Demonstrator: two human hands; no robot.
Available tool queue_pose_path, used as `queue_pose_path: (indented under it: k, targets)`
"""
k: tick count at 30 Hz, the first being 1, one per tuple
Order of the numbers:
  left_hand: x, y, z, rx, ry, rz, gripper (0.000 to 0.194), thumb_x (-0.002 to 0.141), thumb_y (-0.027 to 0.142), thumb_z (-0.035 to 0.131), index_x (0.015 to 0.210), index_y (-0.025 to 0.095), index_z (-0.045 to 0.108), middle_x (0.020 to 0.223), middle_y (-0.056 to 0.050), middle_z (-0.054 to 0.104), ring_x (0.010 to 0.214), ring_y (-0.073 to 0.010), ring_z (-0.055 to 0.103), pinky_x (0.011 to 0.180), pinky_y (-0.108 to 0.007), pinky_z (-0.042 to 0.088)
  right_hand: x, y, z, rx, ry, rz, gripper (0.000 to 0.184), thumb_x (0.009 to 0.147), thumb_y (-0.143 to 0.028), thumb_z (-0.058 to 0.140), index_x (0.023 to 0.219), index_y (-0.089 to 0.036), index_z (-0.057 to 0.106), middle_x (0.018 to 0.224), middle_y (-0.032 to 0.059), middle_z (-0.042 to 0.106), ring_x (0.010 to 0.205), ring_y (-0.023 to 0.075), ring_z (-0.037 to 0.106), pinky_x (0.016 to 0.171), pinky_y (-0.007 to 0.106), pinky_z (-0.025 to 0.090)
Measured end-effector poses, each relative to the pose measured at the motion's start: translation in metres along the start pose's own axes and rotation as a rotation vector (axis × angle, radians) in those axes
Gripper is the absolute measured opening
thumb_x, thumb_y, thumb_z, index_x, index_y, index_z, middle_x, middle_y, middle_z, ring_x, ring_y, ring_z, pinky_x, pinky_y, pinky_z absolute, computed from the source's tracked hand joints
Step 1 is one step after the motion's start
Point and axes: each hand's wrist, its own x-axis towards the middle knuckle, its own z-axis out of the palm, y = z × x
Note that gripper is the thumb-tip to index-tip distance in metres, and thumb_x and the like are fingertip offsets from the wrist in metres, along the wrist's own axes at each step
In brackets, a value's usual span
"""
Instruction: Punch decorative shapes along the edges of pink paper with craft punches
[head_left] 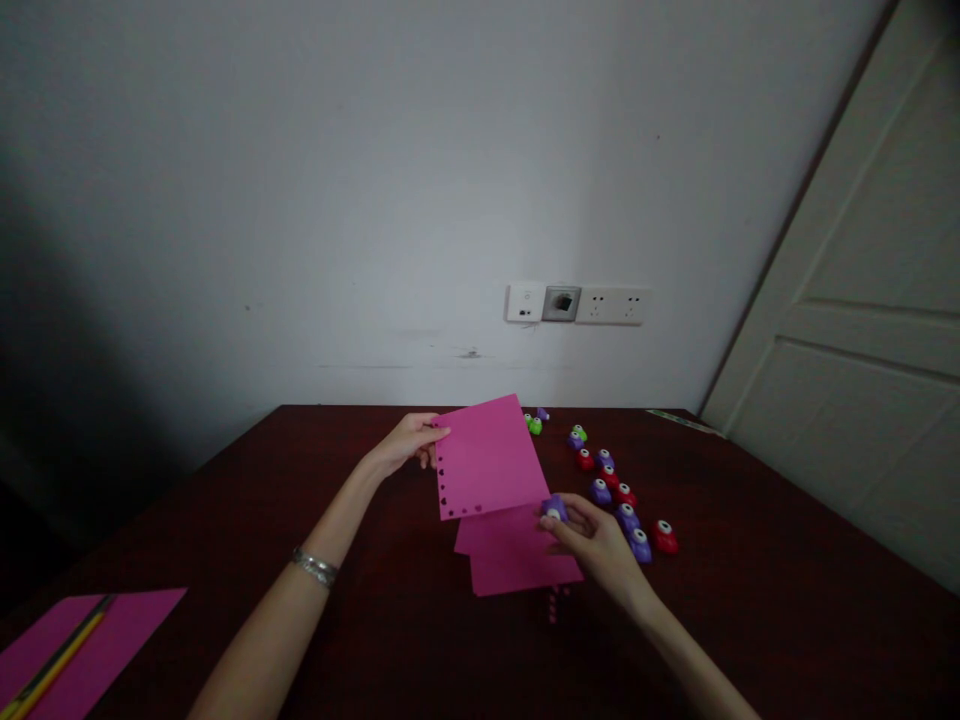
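Note:
My left hand (414, 442) pinches the upper left corner of a pink sheet of paper (491, 455), held up off the table. Small punched holes, some heart-shaped, run down its left edge and along part of its bottom edge. In my right hand (596, 540) is a purple craft punch (553, 508) with a white round button, close to the sheet's lower right corner; whether it touches the paper I cannot tell. Below the raised sheet lie more pink sheets (517, 560) on the table. Little pink paper cutouts (553, 605) are scattered just in front of them.
Several red, purple and green punches, among them a red punch (664, 537), stand on the dark table (390, 640) to the right. A yellow-and-black pencil-like stick (64, 650) rests on another pink sheet (139, 630) at the left. Behind are a wall with sockets (609, 306) and a white door (862, 330).

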Motion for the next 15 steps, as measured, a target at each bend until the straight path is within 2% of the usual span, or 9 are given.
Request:
queue_pose_path:
  k: [4,9,15]
  targets:
    - [0.0011,-0.0023,-0.0022,0.016,0.018,0.017,0.030,0.076,0.037,0.058,0.093,0.014,0.055,0.057,-0.002,0.060,0.044,-0.0087,0.055,0.036,-0.017,0.035,-0.0004,-0.0019,-0.0007,0.066,0.067,0.011,0.040,0.060,-0.039,0.071,0.090,-0.016,0.058,0.092,0.0072,0.066,0.084,0.0218,0.062,0.065,0.033,0.054]
    - [0.0019,-0.0041,-0.0037,0.015,0.020,0.029,0.034,0.076,0.038,0.058,0.099,0.013,0.055,0.057,-0.002,0.060,0.045,-0.0098,0.056,0.037,-0.018,0.036,-0.0013,-0.0021,-0.0001,0.086,0.050,0.013,0.040,0.061,-0.040,0.071,0.090,-0.015,0.058,0.094,0.0093,0.066,0.085,0.0228,0.062,0.065,0.033,0.054]
    - [0.0016,-0.0041,-0.0040,0.023,0.037,0.023,0.032,0.076,0.038,0.058,0.097,0.013,0.056,0.057,-0.003,0.060,0.044,-0.0095,0.055,0.037,-0.018,0.035,-0.0010,-0.0023,-0.0002,0.102,0.056,0.002,0.041,0.062,-0.042,0.069,0.090,-0.016,0.058,0.100,0.0115,0.064,0.085,0.0232,0.063,0.066,0.035,0.054]
